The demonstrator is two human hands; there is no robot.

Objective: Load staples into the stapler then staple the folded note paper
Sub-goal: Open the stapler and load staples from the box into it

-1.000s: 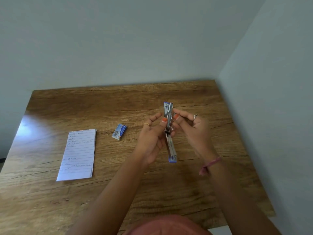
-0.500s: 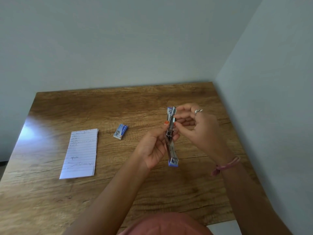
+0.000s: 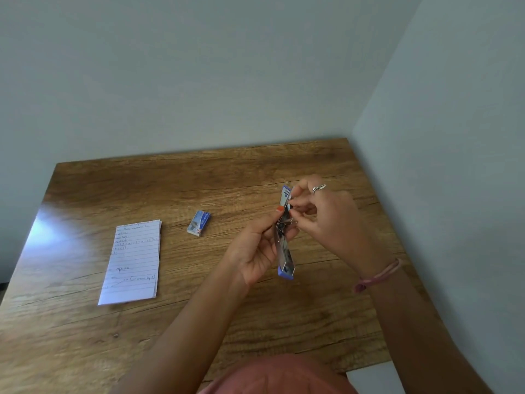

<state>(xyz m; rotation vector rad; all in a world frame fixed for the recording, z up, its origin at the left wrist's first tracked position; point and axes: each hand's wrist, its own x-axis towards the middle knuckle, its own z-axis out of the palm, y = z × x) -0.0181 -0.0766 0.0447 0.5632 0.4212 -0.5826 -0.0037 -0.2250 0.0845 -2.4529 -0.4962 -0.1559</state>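
Wooden table (image 3: 199,322), one stapler (image 3: 285,245), one staple box (image 3: 199,223), one folded note (image 3: 133,261), two hands.

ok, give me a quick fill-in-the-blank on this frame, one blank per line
1. The opened stapler is held by the ____ hand.
2. The staple box lies to the right of the folded ____.
3. The right hand wears a ____ on one finger.

Missing words: left; note paper; ring

your way across the wooden table (image 3: 284,317) is open; only the folded note paper (image 3: 132,261) and staple box (image 3: 199,223) lie left, walls closing the right.
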